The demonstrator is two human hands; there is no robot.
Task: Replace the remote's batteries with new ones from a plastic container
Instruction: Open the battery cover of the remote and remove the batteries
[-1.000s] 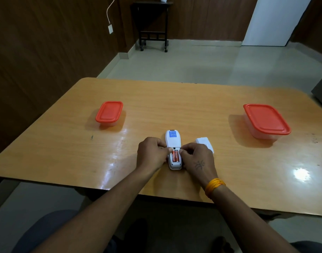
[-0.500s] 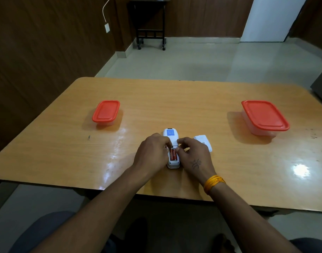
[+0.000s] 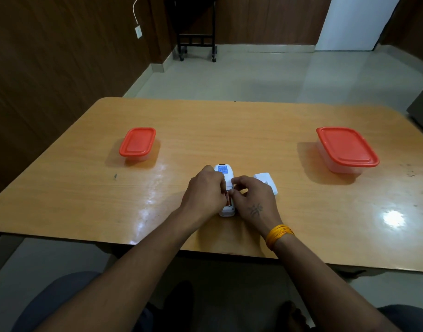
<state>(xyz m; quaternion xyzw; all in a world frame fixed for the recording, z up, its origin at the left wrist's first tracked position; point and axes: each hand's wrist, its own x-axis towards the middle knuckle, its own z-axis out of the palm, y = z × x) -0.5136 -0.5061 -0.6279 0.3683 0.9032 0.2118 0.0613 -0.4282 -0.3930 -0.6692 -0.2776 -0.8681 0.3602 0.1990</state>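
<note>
Remote lies face-down on the tabletop near its front edge, battery bay open, with orange batteries showing between the two hands. Left hand curls its grip round the remote's left side, fingertips tucked at the bay; right hand pinches narrowly at the batteries from the other side, though whether a cell is actually caught between the fingers cannot be told. Just beyond the right grip rests the white battery cover, already off. Well off to the left of the left grip sits a small red-lidded container, and well off to the right of the right grip a larger red-lidded container, both lids on. By the look of it the step in hand is prising the old cells out. Next move likely calls for lifting one end against its spring while the left grip steadies the body, then opening a container for fresh ones
</note>
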